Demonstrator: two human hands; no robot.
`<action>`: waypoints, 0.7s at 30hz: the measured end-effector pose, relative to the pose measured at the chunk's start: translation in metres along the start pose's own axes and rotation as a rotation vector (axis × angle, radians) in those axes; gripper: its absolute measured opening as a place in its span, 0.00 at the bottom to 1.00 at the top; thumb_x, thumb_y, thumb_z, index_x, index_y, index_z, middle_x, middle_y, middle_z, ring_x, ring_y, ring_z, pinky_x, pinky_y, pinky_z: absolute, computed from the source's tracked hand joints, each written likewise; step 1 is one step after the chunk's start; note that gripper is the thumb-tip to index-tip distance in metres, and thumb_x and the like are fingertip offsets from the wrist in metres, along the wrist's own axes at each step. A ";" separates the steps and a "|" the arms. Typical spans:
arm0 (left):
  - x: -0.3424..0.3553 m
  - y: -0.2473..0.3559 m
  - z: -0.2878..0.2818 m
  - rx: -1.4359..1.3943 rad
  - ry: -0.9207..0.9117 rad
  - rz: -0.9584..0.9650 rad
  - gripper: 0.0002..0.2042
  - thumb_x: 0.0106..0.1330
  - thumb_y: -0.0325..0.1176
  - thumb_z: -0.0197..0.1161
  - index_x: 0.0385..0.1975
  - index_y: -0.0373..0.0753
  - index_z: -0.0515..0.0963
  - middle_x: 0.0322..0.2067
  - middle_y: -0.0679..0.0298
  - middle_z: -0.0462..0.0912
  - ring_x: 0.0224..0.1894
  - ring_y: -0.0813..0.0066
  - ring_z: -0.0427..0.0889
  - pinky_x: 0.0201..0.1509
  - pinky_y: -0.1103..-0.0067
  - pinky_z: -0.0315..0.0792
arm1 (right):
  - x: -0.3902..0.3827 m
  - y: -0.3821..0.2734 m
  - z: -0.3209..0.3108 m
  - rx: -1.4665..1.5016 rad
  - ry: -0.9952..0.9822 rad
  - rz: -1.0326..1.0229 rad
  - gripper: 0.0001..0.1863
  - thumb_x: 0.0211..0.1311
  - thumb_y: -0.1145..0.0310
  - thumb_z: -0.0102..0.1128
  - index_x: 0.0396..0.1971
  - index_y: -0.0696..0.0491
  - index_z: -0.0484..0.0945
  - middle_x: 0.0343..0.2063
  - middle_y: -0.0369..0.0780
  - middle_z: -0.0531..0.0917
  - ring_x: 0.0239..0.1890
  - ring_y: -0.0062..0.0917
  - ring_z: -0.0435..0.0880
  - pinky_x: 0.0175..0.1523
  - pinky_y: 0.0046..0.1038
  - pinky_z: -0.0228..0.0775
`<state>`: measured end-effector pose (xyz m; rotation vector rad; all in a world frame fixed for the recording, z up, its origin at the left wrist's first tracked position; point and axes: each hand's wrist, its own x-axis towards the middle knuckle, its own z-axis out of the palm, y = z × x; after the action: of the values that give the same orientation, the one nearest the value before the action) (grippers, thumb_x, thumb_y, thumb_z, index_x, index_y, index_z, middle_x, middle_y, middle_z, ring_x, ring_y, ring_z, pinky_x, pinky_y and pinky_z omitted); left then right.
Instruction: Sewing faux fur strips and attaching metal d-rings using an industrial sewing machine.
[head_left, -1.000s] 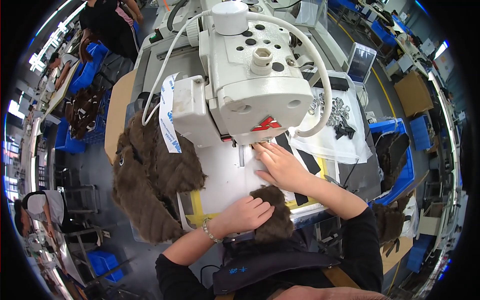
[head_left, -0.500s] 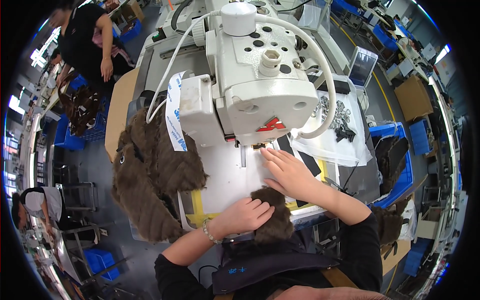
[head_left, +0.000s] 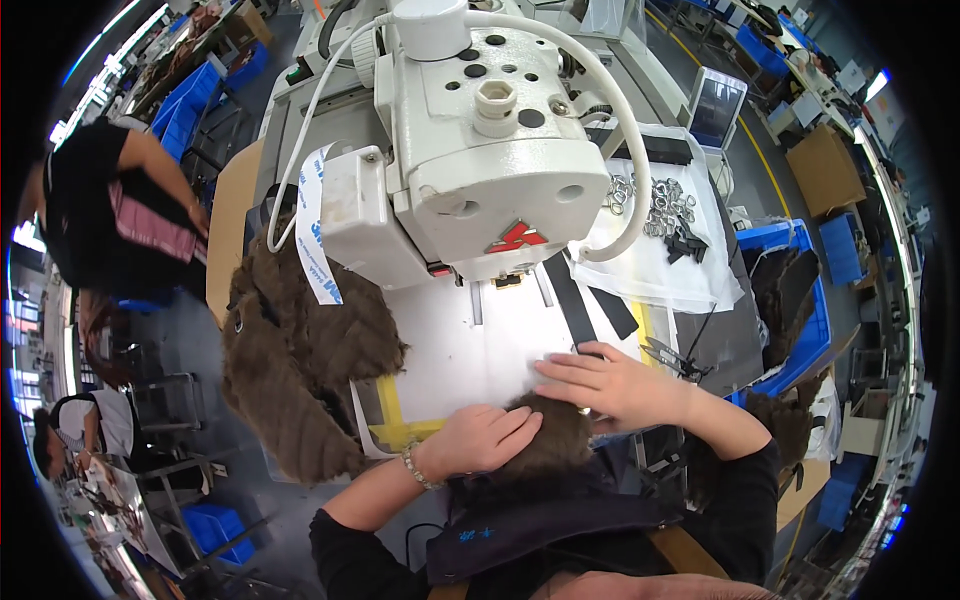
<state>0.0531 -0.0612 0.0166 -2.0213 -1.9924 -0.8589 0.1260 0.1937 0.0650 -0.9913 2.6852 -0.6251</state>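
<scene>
A piece of brown fur (head_left: 552, 445) lies at the table's front edge, in front of me. My left hand (head_left: 482, 438) is closed over its left side, fingers curled into the pile. Stretched out flat, the fingers of my right hand (head_left: 620, 390) rest at the fur's upper right edge; its thumb is partly hidden. Beyond both hands stands the white sewing machine head (head_left: 490, 200), its needle area above a white work plate (head_left: 450, 350). Two black straps (head_left: 568, 305) lie on the plate, to the right of the needle area.
A larger brown fur piece (head_left: 300, 370) covers the table's left side. Metal rings (head_left: 665, 208) and black clips lie on a white sheet at the right, with snips (head_left: 668, 355) nearer me. A blue bin (head_left: 800, 340) stands right of the table. Someone in black (head_left: 110, 210) is at the far left.
My right hand has drawn back from beneath the machine head to the fur, uncovering the black straps. My left hand stays on the fur. The person at the far left has shifted nearer.
</scene>
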 end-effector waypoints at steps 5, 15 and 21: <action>0.004 0.003 0.000 -0.120 -0.051 -0.198 0.15 0.50 0.24 0.60 0.41 0.36 0.77 0.46 0.59 0.81 0.30 0.70 0.82 0.31 0.77 0.75 | -0.008 -0.005 0.034 -0.230 0.387 -0.082 0.24 0.43 0.72 0.64 0.46 0.53 0.78 0.42 0.38 0.81 0.32 0.27 0.83 0.32 0.22 0.72; 0.023 -0.014 -0.013 -0.159 0.083 -0.357 0.13 0.46 0.19 0.61 0.34 0.36 0.74 0.53 0.52 0.76 0.43 0.54 0.81 0.45 0.70 0.78 | 0.016 0.010 0.018 0.014 0.577 -0.016 0.16 0.41 0.78 0.62 0.36 0.56 0.77 0.54 0.47 0.76 0.36 0.35 0.84 0.34 0.28 0.79; 0.017 -0.034 -0.004 -0.111 -0.139 -0.438 0.11 0.43 0.20 0.61 0.28 0.36 0.70 0.57 0.52 0.72 0.54 0.56 0.75 0.55 0.67 0.71 | 0.028 0.034 0.037 -0.011 0.494 -0.017 0.13 0.41 0.77 0.62 0.32 0.55 0.76 0.56 0.45 0.75 0.40 0.34 0.82 0.43 0.31 0.76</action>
<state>0.0188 -0.0454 0.0195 -1.7638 -2.5761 -0.9472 0.0984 0.1866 0.0150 -0.9657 3.1022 -0.9699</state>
